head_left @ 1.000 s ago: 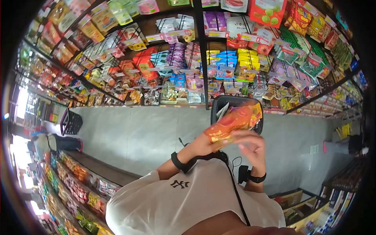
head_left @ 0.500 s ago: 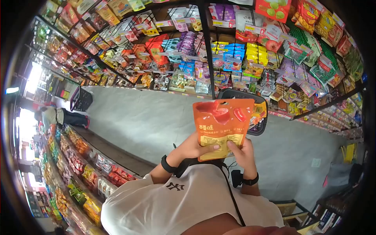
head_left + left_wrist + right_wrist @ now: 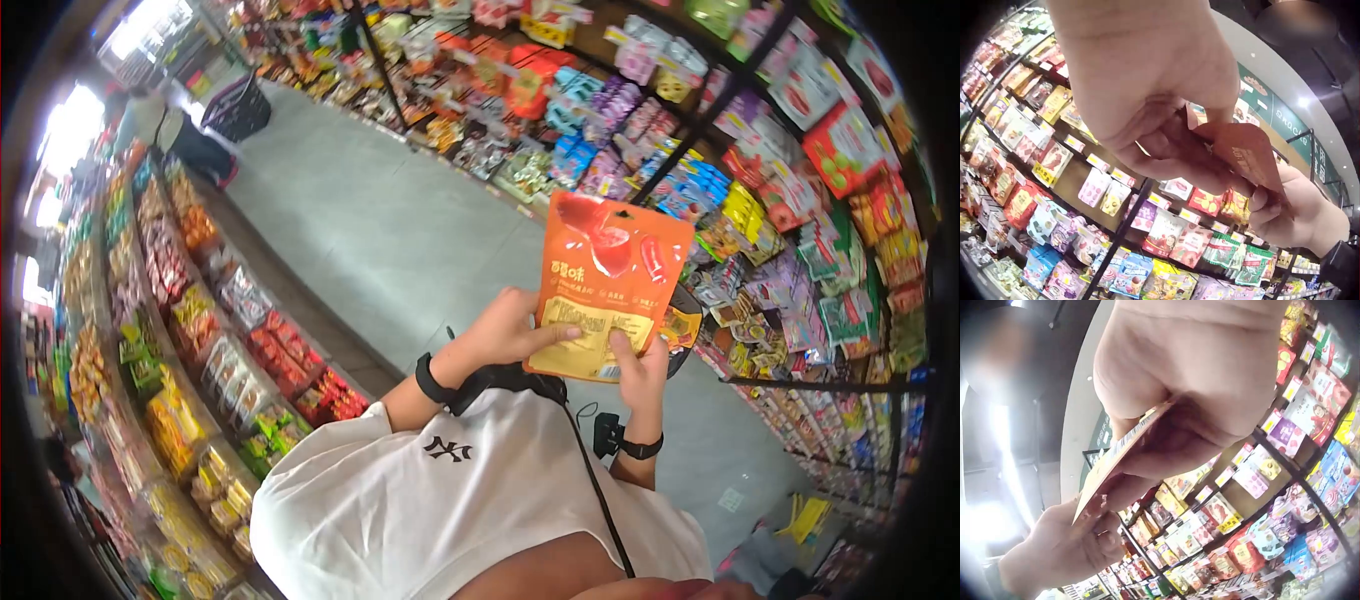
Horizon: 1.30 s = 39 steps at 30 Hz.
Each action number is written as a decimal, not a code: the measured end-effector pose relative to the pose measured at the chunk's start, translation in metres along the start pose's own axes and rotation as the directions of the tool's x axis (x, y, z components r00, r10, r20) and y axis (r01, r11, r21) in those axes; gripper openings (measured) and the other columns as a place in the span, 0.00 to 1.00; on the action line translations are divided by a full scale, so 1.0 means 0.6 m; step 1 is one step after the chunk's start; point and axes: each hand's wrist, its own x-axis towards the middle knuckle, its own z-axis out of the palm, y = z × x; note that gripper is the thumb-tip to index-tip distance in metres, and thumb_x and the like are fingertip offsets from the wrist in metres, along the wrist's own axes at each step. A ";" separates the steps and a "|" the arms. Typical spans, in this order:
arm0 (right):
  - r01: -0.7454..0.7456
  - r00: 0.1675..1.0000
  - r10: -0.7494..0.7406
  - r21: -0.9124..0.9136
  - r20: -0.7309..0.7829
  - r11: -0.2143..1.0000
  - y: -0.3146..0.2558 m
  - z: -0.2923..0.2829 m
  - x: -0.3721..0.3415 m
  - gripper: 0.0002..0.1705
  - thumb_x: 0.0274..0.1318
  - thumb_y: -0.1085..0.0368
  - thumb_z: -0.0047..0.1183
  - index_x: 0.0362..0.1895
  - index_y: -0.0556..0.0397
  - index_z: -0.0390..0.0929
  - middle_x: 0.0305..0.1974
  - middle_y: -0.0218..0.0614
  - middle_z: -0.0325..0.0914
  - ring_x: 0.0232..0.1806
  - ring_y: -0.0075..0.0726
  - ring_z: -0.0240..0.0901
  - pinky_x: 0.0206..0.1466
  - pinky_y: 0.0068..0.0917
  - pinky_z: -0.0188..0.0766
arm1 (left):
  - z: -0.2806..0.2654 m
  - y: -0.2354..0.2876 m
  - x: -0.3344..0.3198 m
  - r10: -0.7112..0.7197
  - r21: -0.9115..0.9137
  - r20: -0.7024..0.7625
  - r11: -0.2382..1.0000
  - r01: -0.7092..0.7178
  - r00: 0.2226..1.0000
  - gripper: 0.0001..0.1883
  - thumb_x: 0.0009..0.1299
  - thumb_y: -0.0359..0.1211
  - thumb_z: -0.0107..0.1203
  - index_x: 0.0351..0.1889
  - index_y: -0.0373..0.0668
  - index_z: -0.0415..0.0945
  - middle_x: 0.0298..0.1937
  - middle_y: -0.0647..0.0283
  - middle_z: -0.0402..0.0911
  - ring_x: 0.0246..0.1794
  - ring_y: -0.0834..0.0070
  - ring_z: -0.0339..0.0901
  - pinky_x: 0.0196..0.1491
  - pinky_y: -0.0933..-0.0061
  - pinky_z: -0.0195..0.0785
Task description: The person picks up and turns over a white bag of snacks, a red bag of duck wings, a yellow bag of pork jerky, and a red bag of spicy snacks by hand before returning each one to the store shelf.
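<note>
An orange snack pouch (image 3: 612, 245) with red fruit slices printed on it and a pale yellow lower panel is held up in front of the chest. The left hand (image 3: 508, 330) grips its lower left side, thumb laid across the yellow panel. At the lower right corner, the right hand (image 3: 642, 378) pinches it with the thumb on the printed face. Seen from the left wrist, the pouch (image 3: 1244, 153) bends between both hands, fingers behind it. In the right wrist view the pouch (image 3: 1110, 465) shows nearly edge-on.
A shopping basket, mostly hidden behind the pouch, holds a yellow-orange packet (image 3: 680, 328). Hanging snack bags fill the rack (image 3: 790, 250) ahead and right. Bins of packets (image 3: 190, 330) line the left. Farther up the aisle (image 3: 330, 200) are a person (image 3: 185, 140) and a dark basket (image 3: 236, 108).
The blurred pouch came upright as the right hand took hold of it beside the left. The head view has since turned left, so the racks appear tilted, with both hands still holding the pouch.
</note>
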 end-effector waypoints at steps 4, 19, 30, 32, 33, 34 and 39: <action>0.050 0.994 -0.050 0.001 0.098 0.999 -0.019 0.116 0.020 0.18 0.69 0.59 0.63 0.48 0.66 0.81 0.42 0.38 0.88 0.42 0.24 0.81 0.48 0.28 0.76 | -0.097 -0.029 -0.060 0.008 -0.022 -0.106 1.000 -0.010 0.994 0.21 0.67 0.48 0.71 0.45 0.39 0.88 0.32 0.52 0.89 0.32 0.57 0.88 0.35 0.63 0.78; 0.037 0.899 -0.025 -0.020 0.437 0.999 -0.030 0.324 0.124 0.20 0.73 0.58 0.59 0.54 0.66 0.80 0.46 0.38 0.88 0.46 0.25 0.81 0.51 0.27 0.76 | -0.248 -0.081 -0.157 -0.183 -0.201 -0.383 0.973 0.112 0.906 0.20 0.69 0.43 0.71 0.48 0.36 0.86 0.31 0.54 0.89 0.26 0.73 0.87 0.31 0.72 0.76; -0.065 0.905 -0.023 0.190 0.425 0.980 -0.017 0.357 0.302 0.19 0.77 0.58 0.50 0.51 0.65 0.80 0.42 0.36 0.86 0.43 0.21 0.78 0.50 0.24 0.73 | -0.321 -0.112 -0.015 -0.284 -0.306 -0.315 0.934 0.186 0.906 0.22 0.83 0.46 0.51 0.55 0.34 0.80 0.39 0.58 0.88 0.39 0.74 0.85 0.46 0.69 0.77; -0.018 0.919 -0.057 0.185 0.390 0.983 -0.004 0.326 0.345 0.19 0.78 0.58 0.47 0.51 0.64 0.80 0.42 0.34 0.85 0.44 0.21 0.77 0.50 0.23 0.72 | -0.328 -0.119 0.043 -0.231 -0.342 -0.268 0.930 0.132 0.935 0.23 0.86 0.46 0.45 0.58 0.34 0.78 0.41 0.59 0.88 0.41 0.75 0.83 0.48 0.68 0.77; -0.009 0.934 -0.059 0.189 0.352 0.982 0.000 0.316 0.365 0.19 0.78 0.58 0.47 0.52 0.64 0.80 0.43 0.34 0.85 0.44 0.21 0.77 0.51 0.23 0.72 | -0.338 -0.118 0.075 -0.227 -0.318 -0.205 0.936 0.154 0.952 0.23 0.85 0.46 0.46 0.59 0.34 0.78 0.42 0.58 0.88 0.41 0.73 0.84 0.49 0.67 0.77; -0.008 0.946 -0.054 0.189 0.320 0.982 0.004 0.305 0.382 0.20 0.79 0.58 0.46 0.52 0.64 0.80 0.43 0.33 0.85 0.44 0.20 0.76 0.51 0.23 0.72 | -0.346 -0.115 0.106 -0.229 -0.296 -0.146 0.938 0.179 0.962 0.23 0.85 0.46 0.47 0.59 0.34 0.77 0.43 0.57 0.88 0.42 0.72 0.85 0.49 0.67 0.78; 0.013 0.986 -0.058 0.271 0.157 0.962 0.017 0.269 0.449 0.20 0.80 0.57 0.45 0.55 0.64 0.78 0.47 0.32 0.84 0.47 0.21 0.75 0.53 0.25 0.71 | -0.361 -0.119 0.240 -0.068 -0.100 -0.012 0.993 0.066 0.998 0.20 0.77 0.39 0.60 0.58 0.33 0.79 0.47 0.57 0.88 0.44 0.75 0.84 0.49 0.71 0.76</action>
